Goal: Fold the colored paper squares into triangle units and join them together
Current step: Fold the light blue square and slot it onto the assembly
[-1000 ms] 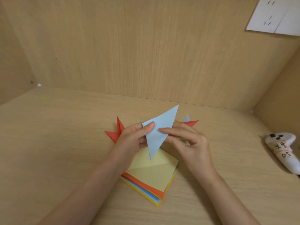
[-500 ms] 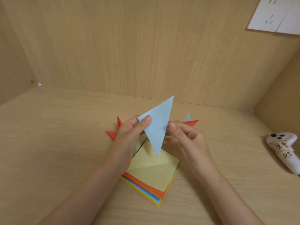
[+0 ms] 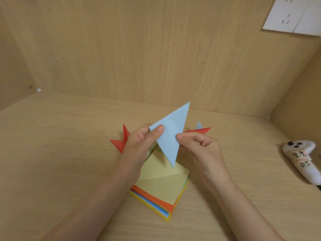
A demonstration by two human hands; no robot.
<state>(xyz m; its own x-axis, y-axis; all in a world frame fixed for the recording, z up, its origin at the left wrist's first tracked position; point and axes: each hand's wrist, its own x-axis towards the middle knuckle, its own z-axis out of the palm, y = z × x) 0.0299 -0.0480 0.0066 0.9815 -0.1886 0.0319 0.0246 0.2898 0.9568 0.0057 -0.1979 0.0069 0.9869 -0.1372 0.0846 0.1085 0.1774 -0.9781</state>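
A person holds a pale blue paper triangle (image 3: 171,134) up off the desk (image 3: 60,153), between both hands. The left hand (image 3: 139,145) pinches its corner at 9 o'clock, thumb flat on the near face and fingers curled behind. The right hand (image 3: 199,148) pinches the edge at 3 o'clock, thumb tip on the paper and the other fingers curled in toward the palm. The triangle stands tilted: its longest point aims up toward 1 o'clock, and its lower point hangs down at 6 o'clock, above the paper lying beneath.

That paper is the stack of coloured squares (image 3: 161,188), lying on the desk under the hands and turned so a corner faces the person. Its top sheet is pale yellow with a crease across it; orange, blue and yellow edges show below.

Behind the hands lie folded pieces, mostly hidden. Red points (image 3: 119,143) stick out at 10 o'clock from the left hand, and a red point (image 3: 198,130) with a small blue tip (image 3: 198,125) just behind it shows at 1 o'clock from the right hand. I cannot tell how these pieces are joined.

Well apart, at 3 o'clock on the desk, lies a white controller (image 3: 302,159) with handwritten labels. A white socket plate (image 3: 293,14) sits on the wooden wall at 1 o'clock.
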